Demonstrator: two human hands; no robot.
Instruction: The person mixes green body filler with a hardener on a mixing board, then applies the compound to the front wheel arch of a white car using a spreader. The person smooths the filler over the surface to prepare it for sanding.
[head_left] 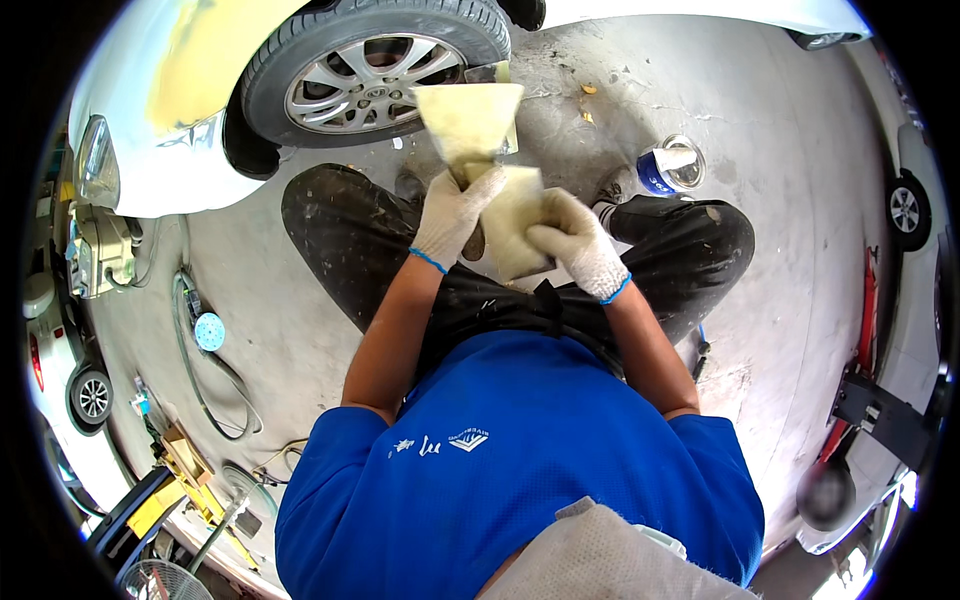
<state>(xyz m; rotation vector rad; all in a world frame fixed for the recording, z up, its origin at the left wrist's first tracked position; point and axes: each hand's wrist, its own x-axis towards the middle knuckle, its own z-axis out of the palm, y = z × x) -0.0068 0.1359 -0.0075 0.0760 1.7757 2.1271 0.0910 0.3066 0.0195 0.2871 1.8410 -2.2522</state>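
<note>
My left hand [452, 217], in a white knit glove with blue cuff trim, is closed on a putty knife. The knife's wide, flared blade [468, 112] is coated in pale yellow and points away from me, toward the car wheel. My right hand [580, 243], gloved alike, pinches a flat, pale yellow, roughly rectangular piece [514, 228], blurred by motion; it looks like a spreader, but its exact kind is unclear. This piece lies close beside my left fingers and overlaps the base of the blade in view. Both hands are above my lap, between my bent knees.
A car wheel [375, 85] stands just ahead, beside a white fender with a yellowish patch [190, 62]. An open blue tin [672, 168] sits beyond my right knee. At left lie a hose [190, 350] and a sander with a light-blue round pad [209, 332].
</note>
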